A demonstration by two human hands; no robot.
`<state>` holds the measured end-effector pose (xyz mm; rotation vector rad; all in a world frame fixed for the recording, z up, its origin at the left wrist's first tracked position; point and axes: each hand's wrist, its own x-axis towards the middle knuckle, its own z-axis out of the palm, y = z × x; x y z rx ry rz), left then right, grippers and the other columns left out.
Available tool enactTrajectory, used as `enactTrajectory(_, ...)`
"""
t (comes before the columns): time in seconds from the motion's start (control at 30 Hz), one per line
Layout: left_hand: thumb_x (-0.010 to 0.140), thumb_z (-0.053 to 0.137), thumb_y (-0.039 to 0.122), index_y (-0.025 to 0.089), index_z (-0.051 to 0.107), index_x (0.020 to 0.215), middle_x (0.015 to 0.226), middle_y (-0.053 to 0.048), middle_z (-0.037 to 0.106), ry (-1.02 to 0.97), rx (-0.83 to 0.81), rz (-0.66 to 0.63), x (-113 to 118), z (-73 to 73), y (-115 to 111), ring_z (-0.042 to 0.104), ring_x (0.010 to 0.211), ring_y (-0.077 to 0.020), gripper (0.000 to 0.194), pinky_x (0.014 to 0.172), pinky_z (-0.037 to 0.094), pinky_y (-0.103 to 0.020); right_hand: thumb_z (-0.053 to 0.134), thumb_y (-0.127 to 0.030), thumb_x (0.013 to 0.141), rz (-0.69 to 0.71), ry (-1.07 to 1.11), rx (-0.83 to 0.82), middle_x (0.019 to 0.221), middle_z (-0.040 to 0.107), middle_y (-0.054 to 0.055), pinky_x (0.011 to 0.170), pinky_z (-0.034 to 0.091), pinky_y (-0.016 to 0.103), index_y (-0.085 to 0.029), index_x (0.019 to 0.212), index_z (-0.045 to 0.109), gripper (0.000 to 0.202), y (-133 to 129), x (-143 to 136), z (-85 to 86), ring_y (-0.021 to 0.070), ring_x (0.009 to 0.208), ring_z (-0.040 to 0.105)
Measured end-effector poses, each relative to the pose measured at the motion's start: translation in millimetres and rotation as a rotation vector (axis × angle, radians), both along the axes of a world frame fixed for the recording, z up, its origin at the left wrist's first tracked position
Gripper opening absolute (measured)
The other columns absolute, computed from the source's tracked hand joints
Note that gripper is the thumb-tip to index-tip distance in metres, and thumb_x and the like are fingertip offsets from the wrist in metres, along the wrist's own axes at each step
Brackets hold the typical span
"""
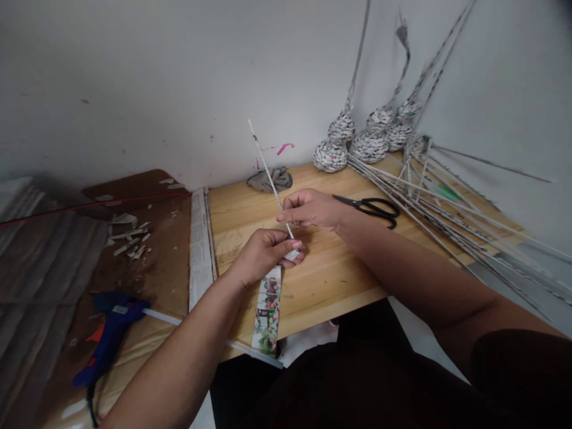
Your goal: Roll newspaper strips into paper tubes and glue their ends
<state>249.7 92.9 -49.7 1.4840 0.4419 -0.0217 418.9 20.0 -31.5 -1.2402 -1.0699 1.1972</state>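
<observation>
A thin rolled paper tube (267,165) slants up and left over the wooden table, its lower end partly unrolled into a paper strip. My left hand (266,253) is closed around this lower end, thumb pressed on the white paper. Just above it, the curled thumb and fingers of my right hand (313,210) pinch the tube's shaft. From beneath my left hand a colour-printed paper strip (268,313) hangs down past the table's front edge. Black scissors (373,207) lie behind my right forearm.
Woven paper gourd shapes (330,155) stand by the wall at back right. Many paper tubes (429,208) spread along the right side. A blue glue gun (111,333) lies at left, near paper scraps (129,235). A grey cloth (270,179) and folded newspaper (202,244) rest on the table (339,280).
</observation>
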Motion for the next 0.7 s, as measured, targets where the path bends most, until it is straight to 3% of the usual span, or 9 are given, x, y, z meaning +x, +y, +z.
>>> enactTrajectory(0.1, 0.077, 0.073, 0.046, 0.010, 0.071, 0.080, 0.079, -0.009, 0.073, -0.004, 0.007, -0.004, 0.5, 0.1, 0.1, 0.067, 0.069, -0.0135, 0.036, 0.068, 0.054, -0.028, 0.082, -0.037, 0.070, -0.052, -0.023, 0.021, 0.051, 0.043, -0.009, 0.038, 0.020, 0.018, -0.014, 0.065, 0.054, 0.036, 0.8, -0.5, -0.1, 0.0022, 0.043, 0.031)
enactTrajectory(0.23, 0.077, 0.074, 0.046, 0.011, 0.072, 0.081, 0.079, -0.008, 0.073, -0.004, 0.008, 0.005, 0.7, 0.3, 0.4, 0.066, 0.068, -0.0135, 0.036, 0.067, 0.054, -0.027, 0.076, -0.040, 0.076, 0.089, -0.050, -0.003, 0.057, 0.050, -0.006, 0.040, 0.020, 0.019, -0.012, 0.078, 0.063, 0.031, 0.0, 0.8, 0.7, 0.0034, 0.045, 0.035)
enactTrajectory(0.43, 0.076, 0.074, 0.048, 0.012, 0.071, 0.082, 0.081, -0.009, 0.074, 0.041, -0.011, 0.019, 1.7, -1.9, 1.5, 0.070, 0.072, -0.0151, 0.037, 0.070, 0.056, -0.029, 0.082, -0.038, 0.068, -0.117, -0.089, 0.035, 0.052, 0.042, -0.009, 0.040, 0.019, 0.019, -0.014, 0.067, 0.056, 0.035, 1.3, -2.6, -0.5, 0.0028, 0.044, 0.031)
enactTrajectory(0.6, 0.075, 0.075, 0.048, 0.012, 0.071, 0.084, 0.081, -0.009, 0.075, 0.053, -0.037, 0.034, 0.3, 2.1, 0.4, 0.070, 0.072, -0.0158, 0.037, 0.070, 0.056, -0.030, 0.073, -0.040, 0.079, 0.084, -0.009, 0.005, 0.062, 0.054, -0.003, 0.040, 0.024, 0.017, -0.011, 0.088, 0.069, 0.030, 0.6, 3.7, -2.1, 0.0041, 0.049, 0.039)
enactTrajectory(0.7, 0.076, 0.074, 0.047, 0.012, 0.072, 0.089, 0.079, -0.009, 0.075, 0.025, -0.112, 0.029, -1.7, 6.7, -1.9, 0.071, 0.074, -0.0176, 0.037, 0.071, 0.058, -0.033, 0.077, -0.038, 0.076, 0.051, 0.053, 0.012, 0.059, 0.051, -0.004, 0.040, 0.025, 0.016, -0.011, 0.082, 0.069, 0.029, 0.3, 3.3, -2.3, 0.0042, 0.050, 0.039)
